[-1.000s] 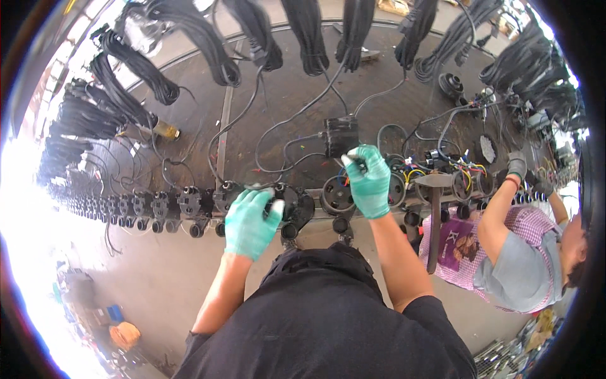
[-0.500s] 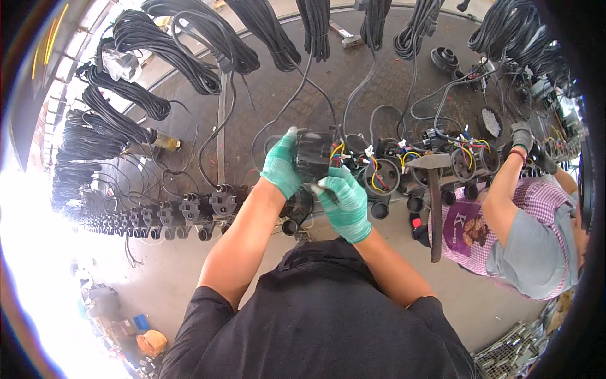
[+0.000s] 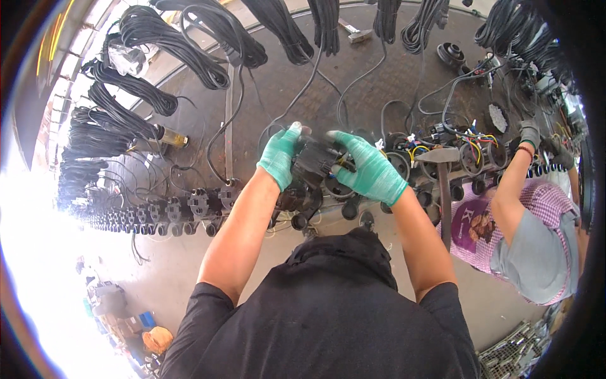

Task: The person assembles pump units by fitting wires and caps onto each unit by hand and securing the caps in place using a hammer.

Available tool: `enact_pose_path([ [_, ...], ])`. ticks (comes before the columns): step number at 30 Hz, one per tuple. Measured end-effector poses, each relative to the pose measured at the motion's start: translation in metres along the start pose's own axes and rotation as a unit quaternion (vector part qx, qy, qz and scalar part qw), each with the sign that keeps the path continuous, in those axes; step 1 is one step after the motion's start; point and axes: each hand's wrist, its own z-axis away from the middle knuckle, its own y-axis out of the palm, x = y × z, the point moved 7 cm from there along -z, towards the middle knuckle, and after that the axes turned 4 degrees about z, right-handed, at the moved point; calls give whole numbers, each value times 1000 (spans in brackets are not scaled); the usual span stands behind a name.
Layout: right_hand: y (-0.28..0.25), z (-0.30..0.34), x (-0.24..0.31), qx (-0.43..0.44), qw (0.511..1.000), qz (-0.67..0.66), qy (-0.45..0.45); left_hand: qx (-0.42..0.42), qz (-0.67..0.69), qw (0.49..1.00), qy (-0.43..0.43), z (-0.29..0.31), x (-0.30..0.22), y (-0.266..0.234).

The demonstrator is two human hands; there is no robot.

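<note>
Head view: a chunky black plastic electrical housing [image 3: 314,161] with a black cable running up from it is being held above the middle of the dark grey worktable [image 3: 271,82], clamped between two hands in green knitted gloves. The left hand [image 3: 279,155] is being pressed against the housing's left side, its fingers [image 3: 291,134] curled together over the top edge. The right hand [image 3: 368,168] is being wrapped round the housing's right side, its fingers [image 3: 344,140] closed over the upper face; a few yellow and red wire ends [image 3: 341,163] are being shown just under them.

Directly below the held part, a row of similar black housings [image 3: 189,205] is being kept lined up along the near table edge, stretching off to the left. Coiled bundles of black cable [image 3: 167,60] are being kept hanging across the far side and the left of the table. A small amber glass bottle [image 3: 169,137] is lying on its side at the left. To the right, a hammer with a grey metal head [image 3: 438,155] is resting on the table among loose parts with coloured wires [image 3: 470,142]. A co-worker in a pink checked shirt [image 3: 548,196] is seated at the right edge, a grey-gloved hand [image 3: 529,132] being held over the table there.
</note>
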Motion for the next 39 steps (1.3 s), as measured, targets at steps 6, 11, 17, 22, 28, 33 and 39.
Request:
enact_pose_path([
  [6,25,33,-23,-120,991,-22,48,1,-109,993,44,-5,-4,-4],
  [11,19,42,-3,-234,955,172,-64,2,-123,991,49,-17,4,-3],
  [17,28,49,3,-128,963,236,-35,-32,-182,978,93,-8,1,5],
  [22,41,56,3,-140,962,233,-21,-39,-189,976,98,-9,2,8],
  [28,49,43,-15,-120,959,255,-28,-49,-238,965,102,-1,-6,13],
  [33,51,54,-13,-182,939,288,-44,-46,-429,880,197,28,-10,16],
  [39,84,71,-59,-216,962,165,-11,84,-336,928,136,20,7,26],
])
